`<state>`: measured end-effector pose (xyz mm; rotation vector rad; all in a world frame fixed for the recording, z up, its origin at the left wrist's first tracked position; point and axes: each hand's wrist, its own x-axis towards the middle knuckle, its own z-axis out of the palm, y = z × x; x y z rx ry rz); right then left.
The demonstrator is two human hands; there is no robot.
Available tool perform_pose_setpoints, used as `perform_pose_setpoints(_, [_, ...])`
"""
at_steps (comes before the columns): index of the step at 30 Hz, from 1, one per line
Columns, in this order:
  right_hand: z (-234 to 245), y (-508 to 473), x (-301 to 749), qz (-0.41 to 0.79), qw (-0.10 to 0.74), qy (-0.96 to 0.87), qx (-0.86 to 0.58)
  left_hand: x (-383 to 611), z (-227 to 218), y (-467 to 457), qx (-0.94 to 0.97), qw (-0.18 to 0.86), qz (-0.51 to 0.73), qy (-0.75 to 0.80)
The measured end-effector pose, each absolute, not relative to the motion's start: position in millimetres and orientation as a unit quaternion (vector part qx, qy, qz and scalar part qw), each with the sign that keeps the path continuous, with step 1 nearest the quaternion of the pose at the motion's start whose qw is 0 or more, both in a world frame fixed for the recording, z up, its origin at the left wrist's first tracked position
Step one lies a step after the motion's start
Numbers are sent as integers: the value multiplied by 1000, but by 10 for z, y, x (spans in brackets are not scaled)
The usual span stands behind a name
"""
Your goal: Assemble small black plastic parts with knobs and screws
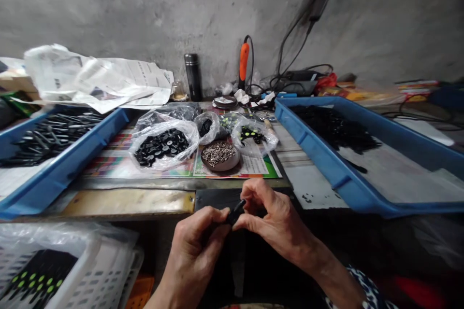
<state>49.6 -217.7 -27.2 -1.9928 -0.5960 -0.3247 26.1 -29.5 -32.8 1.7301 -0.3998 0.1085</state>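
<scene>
Just in front of the table's edge, a small black plastic part (pixel 236 211) is held between my two hands. My left hand (pixel 197 239) pinches its lower end between thumb and fingers. Curled round the other end, the thumb and forefinger of my right hand (pixel 277 217) touch it. Its exact kind is too small and dark to make out. Beyond the hands, a round dish (pixel 232 164) holds many small metal pins. A clear bag of black round-headed parts (pixel 163 147) lies left of the dish, and a bag of black and lime-green parts (pixel 253 135) lies right.
Blue trays with long dark pieces flank me, a left tray (pixel 87 152) and a right tray (pixel 362 181). Against the wall stand a black flask (pixel 193 77) and an orange-handled corded tool (pixel 244 60). A white basket (pixel 97 270) sits below left.
</scene>
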Motion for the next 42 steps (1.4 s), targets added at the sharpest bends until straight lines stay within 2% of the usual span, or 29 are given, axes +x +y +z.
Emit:
perform_pose_setpoints(4, [-263, -2193, 518, -224, 399, -317, -831, 291, -343, -266, 812, 510, 126, -254])
perform_pose_setpoints(11, [-201, -2212, 543, -306, 225, -388, -840, 331, -432, -293, 808, 522, 145, -232])
perform_pose_setpoints(15, [-161, -2224, 568, -336, 170, -414, -829, 337, -424, -323, 815, 492, 175, -251])
perform_pose_setpoints(19, [-175, -2220, 573, -334, 159, -423, -827, 339, -451, -346, 808, 531, 145, -210])
perform_pose_setpoints(24, [-224, -2207, 581, -328, 187, -413, -829, 323, -496, -367, 810, 543, 125, -181])
perform_pose_setpoints(29, [-234, -2203, 616, -365, 122, -434, -815, 341, -464, -359, 820, 511, 158, -204])
perform_pose_setpoints(32, [-216, -2208, 649, -376, 109, -436, -810, 367, -450, -352, 812, 537, 143, -180])
perform_pose_setpoints(36, [-216, -2212, 652, -358, 135, -439, -813, 368, -469, -371, 801, 557, 142, -166])
perform_pose_setpoints(42, [-349, -2205, 558, -333, 218, -414, -819, 342, -516, -412, 782, 594, 121, -146])
